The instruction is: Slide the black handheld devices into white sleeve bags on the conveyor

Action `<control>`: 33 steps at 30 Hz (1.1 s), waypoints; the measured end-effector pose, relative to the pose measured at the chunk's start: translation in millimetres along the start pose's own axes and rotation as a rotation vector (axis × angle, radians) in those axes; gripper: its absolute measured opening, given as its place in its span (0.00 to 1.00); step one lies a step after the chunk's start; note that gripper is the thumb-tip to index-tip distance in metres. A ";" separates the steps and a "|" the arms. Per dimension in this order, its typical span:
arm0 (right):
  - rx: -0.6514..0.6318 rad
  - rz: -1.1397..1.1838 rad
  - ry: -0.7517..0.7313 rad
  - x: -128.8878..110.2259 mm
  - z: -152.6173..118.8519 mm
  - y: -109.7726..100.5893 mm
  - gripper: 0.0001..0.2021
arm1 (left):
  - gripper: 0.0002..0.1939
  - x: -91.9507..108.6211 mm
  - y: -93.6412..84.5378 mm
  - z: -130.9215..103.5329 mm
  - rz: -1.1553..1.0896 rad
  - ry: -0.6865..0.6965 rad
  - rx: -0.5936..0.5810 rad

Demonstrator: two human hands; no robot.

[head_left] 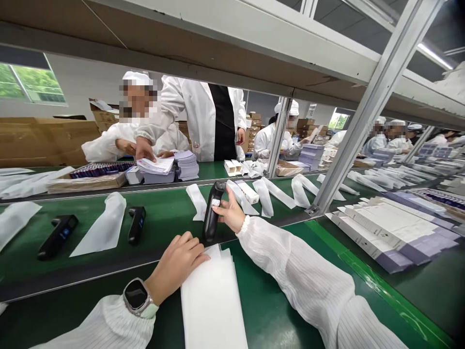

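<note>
A black handheld device [210, 213] with a short angled head and a small white label stands nearly upright in my right hand [231, 211], with fingers and thumb closed about its upper part. Its lower end is over the near edge of the green belt. On the near table lies a stack of white translucent sleeves [214, 305]. Closed at the upper left corner of that stack is my left hand [178, 264], its thumb along the top sleeve and its fingertips partly hidden. Two similar black devices, one nearer [58, 236] and one farther [137, 224], lie on the belt at left.
Loose sleeves [103, 225] and a small white box [247, 192] lie along the belt [163, 208]. White and purple cartons [392, 228] are laid out at right. A metal post [370, 106] and an overhead shelf [218, 53] frame the view. Co-workers in white coats work across the belt.
</note>
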State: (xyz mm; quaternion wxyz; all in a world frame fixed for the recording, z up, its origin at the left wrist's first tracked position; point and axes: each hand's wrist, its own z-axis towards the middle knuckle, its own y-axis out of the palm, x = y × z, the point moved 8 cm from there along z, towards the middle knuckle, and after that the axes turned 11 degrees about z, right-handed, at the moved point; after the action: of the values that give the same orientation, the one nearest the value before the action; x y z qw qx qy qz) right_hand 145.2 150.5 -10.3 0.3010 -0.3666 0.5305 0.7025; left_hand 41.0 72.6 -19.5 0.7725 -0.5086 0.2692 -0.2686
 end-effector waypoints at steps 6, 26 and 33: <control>-0.027 -0.067 0.061 12.9 -7.4 18.4 0.32 | 0.17 -19.6 -2.1 -0.3 -0.271 -0.245 -0.036; -0.096 -0.207 0.123 15.5 -4.9 17.9 0.23 | 0.18 -28.9 -20.9 4.4 -0.357 -0.403 0.092; -0.744 -0.175 0.636 55.6 -42.9 43.2 0.23 | 0.19 -42.7 -27.0 5.9 -0.637 -0.539 0.067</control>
State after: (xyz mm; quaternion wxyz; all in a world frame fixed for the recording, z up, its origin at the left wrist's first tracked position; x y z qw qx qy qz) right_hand 87.9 99.9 -41.2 0.0306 -0.6885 0.2767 0.6696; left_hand 10.9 96.7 13.8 0.7098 -0.5931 -0.1223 -0.3598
